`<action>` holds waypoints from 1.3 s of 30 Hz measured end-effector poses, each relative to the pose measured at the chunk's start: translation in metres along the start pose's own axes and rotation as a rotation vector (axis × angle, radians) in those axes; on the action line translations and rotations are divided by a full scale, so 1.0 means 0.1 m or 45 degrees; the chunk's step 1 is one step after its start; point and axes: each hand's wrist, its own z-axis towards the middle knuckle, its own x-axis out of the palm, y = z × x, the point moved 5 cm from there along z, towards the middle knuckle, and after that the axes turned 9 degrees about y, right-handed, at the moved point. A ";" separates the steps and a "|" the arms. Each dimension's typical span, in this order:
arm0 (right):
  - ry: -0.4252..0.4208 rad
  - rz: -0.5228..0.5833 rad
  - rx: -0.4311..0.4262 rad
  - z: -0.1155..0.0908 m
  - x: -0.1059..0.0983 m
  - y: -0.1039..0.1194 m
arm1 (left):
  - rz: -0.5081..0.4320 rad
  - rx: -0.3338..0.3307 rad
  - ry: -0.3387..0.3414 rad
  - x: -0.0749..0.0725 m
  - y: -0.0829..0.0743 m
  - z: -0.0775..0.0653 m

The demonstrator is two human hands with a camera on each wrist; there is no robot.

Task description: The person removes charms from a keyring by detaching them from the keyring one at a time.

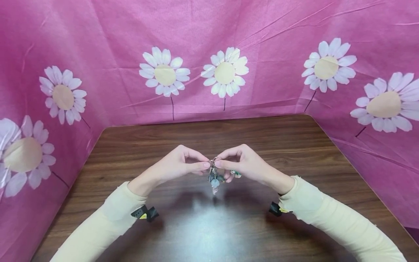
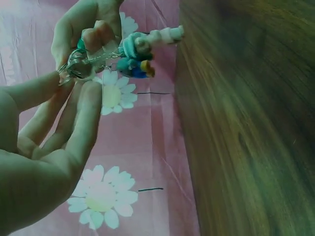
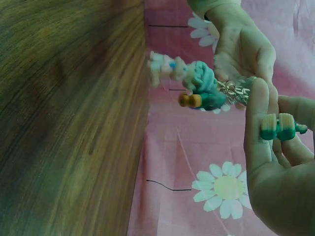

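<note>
Left grip (image 1: 175,162): thumb and finger pinching metal rings (image 2: 78,64). Right grip (image 1: 245,165): pinching the same rings from the opposite side. Handling, as judged: pinch at the rim, both holds steady and level, chains (image 3: 238,92) kept clear of the pinch. Figure charms (image 3: 201,77): hanging below, on chains. Green charm (image 3: 279,129): beside right grip. Containers: none seen. Table (image 1: 140,145): wood-grained, beneath. Cloth (image 1: 278,22): pink, flowered, behind.
</note>
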 end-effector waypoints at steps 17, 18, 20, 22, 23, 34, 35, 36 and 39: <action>-0.015 -0.016 -0.010 0.02 0.01 0.07 | 0.026 0.013 -0.159 0.02 -0.05 -0.03; -0.017 -0.021 -0.021 0.02 0.01 0.07 | 0.019 0.018 -0.164 0.02 -0.05 -0.02; -0.023 -0.025 -0.042 0.02 0.01 0.07 | -0.006 0.028 -0.171 0.02 -0.05 -0.02; -0.029 -0.023 -0.061 0.01 0.00 0.06 | -0.047 0.035 -0.183 0.02 -0.04 -0.01; -0.031 -0.022 -0.067 0.01 0.00 0.06 | -0.068 0.036 -0.189 0.02 -0.04 -0.01; -0.033 0.013 -0.017 -0.01 0.02 0.04 | -0.164 0.049 -0.091 0.00 0.01 0.00; -0.026 0.012 -0.013 -0.01 0.02 0.04 | -0.147 0.050 -0.077 -0.01 0.01 0.00; -0.017 0.004 -0.011 0.00 0.02 0.04 | -0.126 0.049 -0.067 -0.01 0.01 0.00; 0.005 -0.019 -0.003 0.00 0.02 0.04 | -0.064 0.048 -0.064 -0.01 -0.01 -0.01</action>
